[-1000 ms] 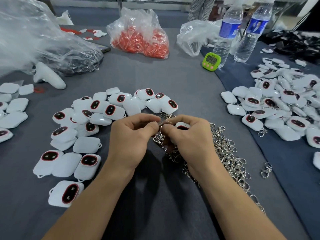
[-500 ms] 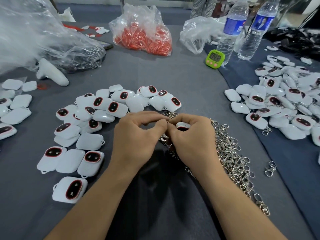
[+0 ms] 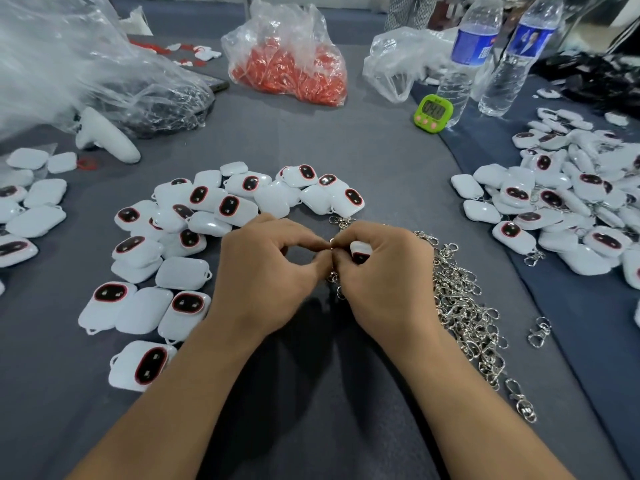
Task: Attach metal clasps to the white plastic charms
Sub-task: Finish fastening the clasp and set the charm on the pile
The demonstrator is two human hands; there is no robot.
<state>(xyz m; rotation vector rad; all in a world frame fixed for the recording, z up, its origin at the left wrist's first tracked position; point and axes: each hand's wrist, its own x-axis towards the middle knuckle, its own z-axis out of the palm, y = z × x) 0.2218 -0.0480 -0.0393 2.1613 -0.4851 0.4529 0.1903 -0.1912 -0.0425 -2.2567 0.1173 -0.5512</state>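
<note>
My left hand (image 3: 266, 275) and my right hand (image 3: 384, 278) meet fingertip to fingertip at the table's middle. The right hand's curled fingers hold a white charm (image 3: 360, 251) with a dark red-rimmed face. Between the two thumbs and forefingers sits a small metal clasp (image 3: 331, 245), pinched by the left hand and mostly hidden. A heap of silver clasps (image 3: 464, 306) lies just right of my right hand. Loose white charms (image 3: 194, 223) spread in an arc to the left. A second pile of charms (image 3: 568, 209), some with clasps on them, lies at the right.
A bag of red parts (image 3: 294, 64), a green timer (image 3: 433, 110) and two water bottles (image 3: 485, 53) stand at the back. Crumpled clear plastic (image 3: 69, 64) and a white controller (image 3: 107, 136) are at the back left. A stray clasp (image 3: 538, 332) lies on the blue cloth.
My fingertips have closed together around the clasp and charm; the hands stay in the same spot. The view has shifted slightly.
</note>
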